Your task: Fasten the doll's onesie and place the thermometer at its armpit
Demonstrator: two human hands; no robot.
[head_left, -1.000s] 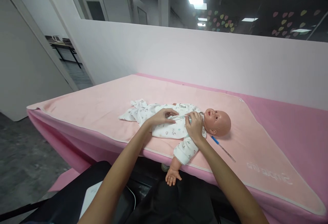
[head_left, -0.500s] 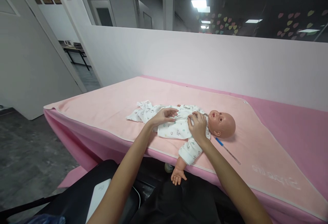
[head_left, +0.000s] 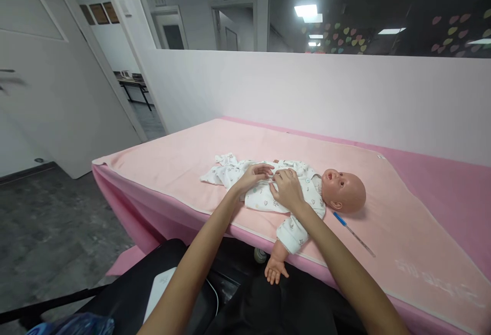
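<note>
A baby doll point(head_left: 344, 192) lies on its back with its head to the right, dressed in a white printed baby shirt point(head_left: 261, 199). My left hand point(head_left: 253, 176) rests over the doll's middle, fingers bent and closed on the front of the shirt. Just right of it, my right hand point(head_left: 287, 189) pinches the same front, its fingertips close to those of my left. What exactly lies between the fingertips is partly hidden. The doll's bare hand point(head_left: 275, 271) hangs past the table's near edge. A thin stick with a blue end point(head_left: 339, 219) lies beside the head.
A light pink blanket point(head_left: 184, 153) covers the table over a darker pink cloth point(head_left: 441, 192). Behind stands a white wall point(head_left: 307, 89) with a glass panel above. At lower left are a black chair point(head_left: 134, 278) and a white flat object point(head_left: 159, 289).
My right hand has moved left from the doll's upper chest to its middle, beside my left hand. The left hand's fingers have drawn closer together. The view has shifted slightly left.
</note>
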